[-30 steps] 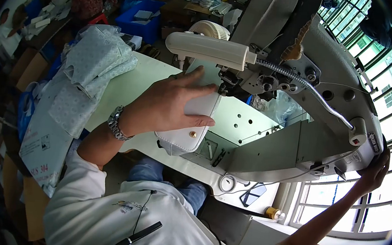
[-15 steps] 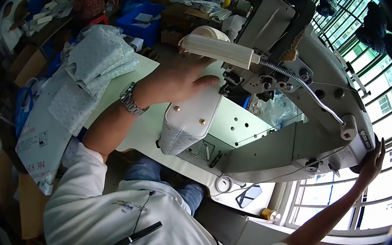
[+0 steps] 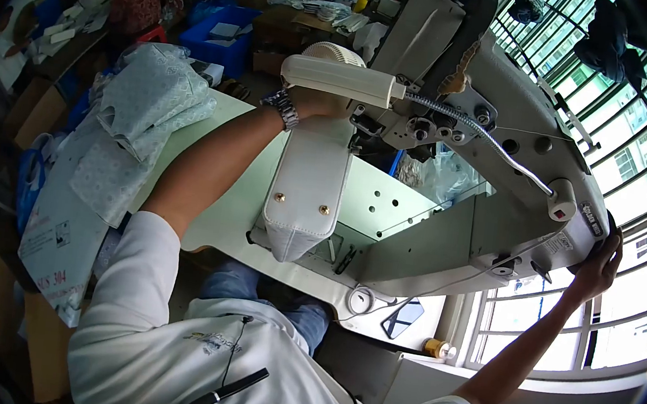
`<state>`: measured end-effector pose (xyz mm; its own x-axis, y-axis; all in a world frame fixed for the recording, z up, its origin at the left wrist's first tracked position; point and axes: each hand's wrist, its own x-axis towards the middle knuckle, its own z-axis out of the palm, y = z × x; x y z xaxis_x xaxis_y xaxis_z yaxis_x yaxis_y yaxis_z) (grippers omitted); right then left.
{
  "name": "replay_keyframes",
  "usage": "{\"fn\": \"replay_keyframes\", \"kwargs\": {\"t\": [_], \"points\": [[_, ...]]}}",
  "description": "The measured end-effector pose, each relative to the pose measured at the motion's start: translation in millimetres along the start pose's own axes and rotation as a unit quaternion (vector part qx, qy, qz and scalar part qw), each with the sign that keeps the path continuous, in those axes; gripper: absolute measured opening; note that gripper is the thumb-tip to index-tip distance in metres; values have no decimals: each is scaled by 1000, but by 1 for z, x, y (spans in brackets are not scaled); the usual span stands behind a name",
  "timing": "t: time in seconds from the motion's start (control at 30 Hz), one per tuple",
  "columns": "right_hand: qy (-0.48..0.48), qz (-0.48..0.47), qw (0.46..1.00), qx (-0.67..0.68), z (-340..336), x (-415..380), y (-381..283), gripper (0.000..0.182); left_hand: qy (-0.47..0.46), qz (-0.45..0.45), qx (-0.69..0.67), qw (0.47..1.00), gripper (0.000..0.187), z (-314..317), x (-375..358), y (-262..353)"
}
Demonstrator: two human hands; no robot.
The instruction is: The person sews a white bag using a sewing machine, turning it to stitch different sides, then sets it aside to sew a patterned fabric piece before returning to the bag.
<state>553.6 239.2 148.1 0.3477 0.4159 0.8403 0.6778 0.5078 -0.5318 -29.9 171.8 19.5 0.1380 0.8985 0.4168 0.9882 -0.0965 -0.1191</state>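
A white handbag [image 3: 308,181] with stitched edges and two gold studs showing sits on the arm of an industrial sewing machine [image 3: 428,252], under its head. My left hand [image 3: 319,105] reaches to the bag's far end beside the needle area. The white lamp [image 3: 340,80] covers its fingers, so I cannot see their grip. My right hand [image 3: 599,269] is wrapped round the dark handwheel [image 3: 587,257] at the machine's right end.
Folded patterned pale pieces [image 3: 153,101] lie on the left of the pale green table [image 3: 230,117]. A phone [image 3: 403,318], a white ring [image 3: 361,301] and a thread spool [image 3: 438,348] are near the barred window. Blue bins [image 3: 218,37] and boxes stand behind.
My left hand has moved away from me along the bag, behind the lamp, and its fingers are now hidden. The right hand remains at the handwheel, its fingers more bent. The view has shifted slightly.
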Motion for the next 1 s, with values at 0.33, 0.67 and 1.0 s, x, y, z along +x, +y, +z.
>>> {"fn": "replay_keyframes", "kwargs": {"t": [0.33,0.67,1.0], "points": [[-16,16,999,33,-1,8,14,39,117,-237,-369,891,62,-98,-125,56],[-17,32,998,-46,-20,-23,5,42,104,-63,-359,926,59,-171,-344,-49],[-486,82,870,-1,105,-490,-32,28,100,-294,-561,767,70,-93,-382,-54]]}}
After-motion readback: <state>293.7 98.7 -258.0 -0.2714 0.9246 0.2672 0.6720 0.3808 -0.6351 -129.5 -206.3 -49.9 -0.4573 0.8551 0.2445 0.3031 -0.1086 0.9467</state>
